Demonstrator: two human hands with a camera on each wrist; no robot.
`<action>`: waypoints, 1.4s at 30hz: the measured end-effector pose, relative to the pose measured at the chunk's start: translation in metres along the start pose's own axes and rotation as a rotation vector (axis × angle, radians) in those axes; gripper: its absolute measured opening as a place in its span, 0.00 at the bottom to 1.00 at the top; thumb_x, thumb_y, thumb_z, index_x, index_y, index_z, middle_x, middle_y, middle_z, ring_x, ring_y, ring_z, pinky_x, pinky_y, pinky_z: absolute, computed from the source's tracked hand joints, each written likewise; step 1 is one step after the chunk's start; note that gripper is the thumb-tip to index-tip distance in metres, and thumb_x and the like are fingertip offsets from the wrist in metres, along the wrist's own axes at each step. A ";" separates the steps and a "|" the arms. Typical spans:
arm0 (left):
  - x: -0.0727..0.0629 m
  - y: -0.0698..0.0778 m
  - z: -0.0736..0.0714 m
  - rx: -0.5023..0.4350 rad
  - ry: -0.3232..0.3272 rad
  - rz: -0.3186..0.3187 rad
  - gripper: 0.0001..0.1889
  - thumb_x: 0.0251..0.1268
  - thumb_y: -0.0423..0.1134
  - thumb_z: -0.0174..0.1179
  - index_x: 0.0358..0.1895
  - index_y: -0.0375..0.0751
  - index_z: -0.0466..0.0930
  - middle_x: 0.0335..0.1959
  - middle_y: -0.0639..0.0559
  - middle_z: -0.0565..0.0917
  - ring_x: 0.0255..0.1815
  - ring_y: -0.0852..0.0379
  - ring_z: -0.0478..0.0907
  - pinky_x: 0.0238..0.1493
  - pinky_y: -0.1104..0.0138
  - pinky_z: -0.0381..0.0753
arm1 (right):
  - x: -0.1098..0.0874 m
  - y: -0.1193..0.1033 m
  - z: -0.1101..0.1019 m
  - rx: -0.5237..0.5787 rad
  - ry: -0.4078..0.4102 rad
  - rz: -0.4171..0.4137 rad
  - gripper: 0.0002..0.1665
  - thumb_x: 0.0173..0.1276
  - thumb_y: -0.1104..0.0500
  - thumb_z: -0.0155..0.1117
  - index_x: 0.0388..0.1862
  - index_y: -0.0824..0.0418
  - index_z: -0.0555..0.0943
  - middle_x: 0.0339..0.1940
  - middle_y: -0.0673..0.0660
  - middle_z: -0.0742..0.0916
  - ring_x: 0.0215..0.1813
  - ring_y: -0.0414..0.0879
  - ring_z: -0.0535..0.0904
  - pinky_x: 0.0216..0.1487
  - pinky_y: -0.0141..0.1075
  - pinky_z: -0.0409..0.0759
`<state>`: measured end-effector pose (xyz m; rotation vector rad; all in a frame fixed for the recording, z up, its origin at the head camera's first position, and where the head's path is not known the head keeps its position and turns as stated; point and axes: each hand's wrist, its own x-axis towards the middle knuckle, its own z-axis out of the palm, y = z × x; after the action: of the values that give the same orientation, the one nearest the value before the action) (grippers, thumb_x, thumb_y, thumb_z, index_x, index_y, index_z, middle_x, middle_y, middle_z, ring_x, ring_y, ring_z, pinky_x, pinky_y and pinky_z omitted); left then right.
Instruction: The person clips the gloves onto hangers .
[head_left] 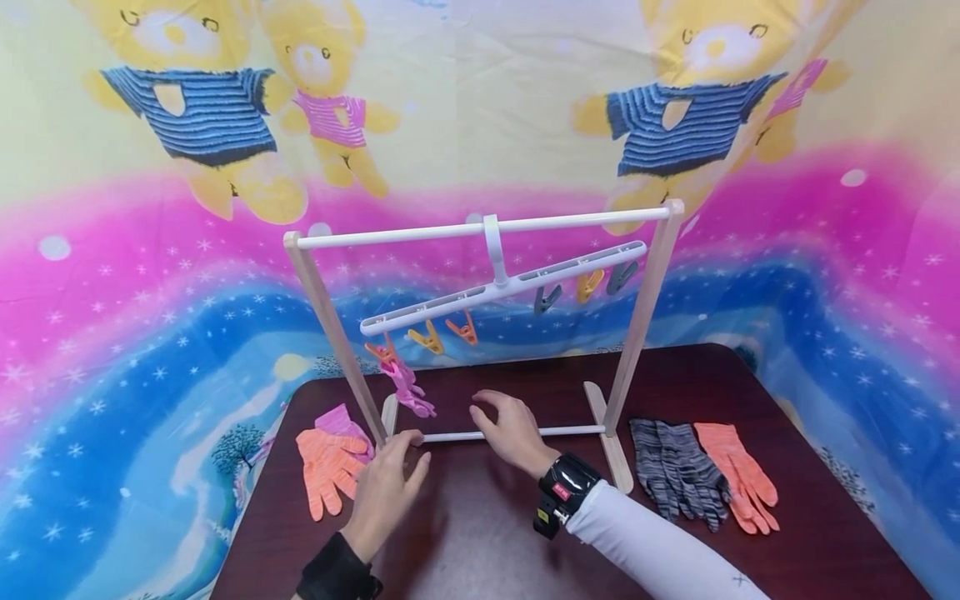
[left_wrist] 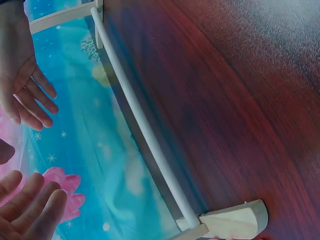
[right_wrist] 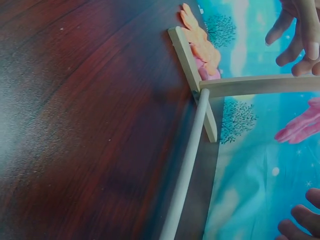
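The left hand (head_left: pixel 390 493) and right hand (head_left: pixel 512 432) are empty, fingers loosely bent. Beyond, a pink glove (head_left: pixel 407 388) hangs from an orange clip (head_left: pixel 380 352) at the low end of a tilted hanger (head_left: pixel 500 289); lopsided weight might slide the hanger, a weak pinch drop the glove.

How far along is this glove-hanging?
Apparently near the start. Done: one pink glove hangs from an orange clip at one end of the white hanger. In hand: nothing; the left hand and right hand are empty, near the rack. Probably remaining: an orange glove and a pink one on the table, plus grey gloves and another orange glove opposite; five other clips hold nothing.
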<state>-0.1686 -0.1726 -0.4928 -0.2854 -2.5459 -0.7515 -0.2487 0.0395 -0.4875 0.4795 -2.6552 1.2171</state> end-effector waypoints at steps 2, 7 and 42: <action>-0.001 0.000 0.002 0.009 -0.005 0.005 0.16 0.60 0.40 0.72 0.51 0.45 0.82 0.44 0.51 0.88 0.41 0.55 0.85 0.39 0.60 0.84 | -0.002 0.001 0.000 -0.006 0.003 -0.009 0.20 0.73 0.51 0.63 0.58 0.59 0.84 0.58 0.56 0.88 0.62 0.50 0.84 0.62 0.49 0.80; -0.003 0.000 0.007 0.033 -0.027 0.015 0.19 0.60 0.42 0.72 0.53 0.43 0.83 0.47 0.50 0.89 0.46 0.51 0.86 0.47 0.52 0.82 | -0.006 0.003 0.000 -0.024 0.007 -0.012 0.20 0.72 0.52 0.63 0.58 0.60 0.84 0.58 0.57 0.88 0.62 0.51 0.84 0.62 0.49 0.80; -0.015 0.005 0.028 0.058 -0.197 0.042 0.22 0.63 0.45 0.68 0.60 0.44 0.81 0.57 0.47 0.86 0.58 0.49 0.84 0.59 0.53 0.82 | -0.040 0.041 -0.008 -0.144 -0.035 0.043 0.21 0.71 0.50 0.63 0.57 0.59 0.84 0.65 0.62 0.84 0.68 0.58 0.79 0.66 0.53 0.77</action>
<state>-0.1640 -0.1540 -0.5185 -0.4108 -2.7314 -0.6608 -0.2261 0.0792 -0.5225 0.4260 -2.7710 1.0274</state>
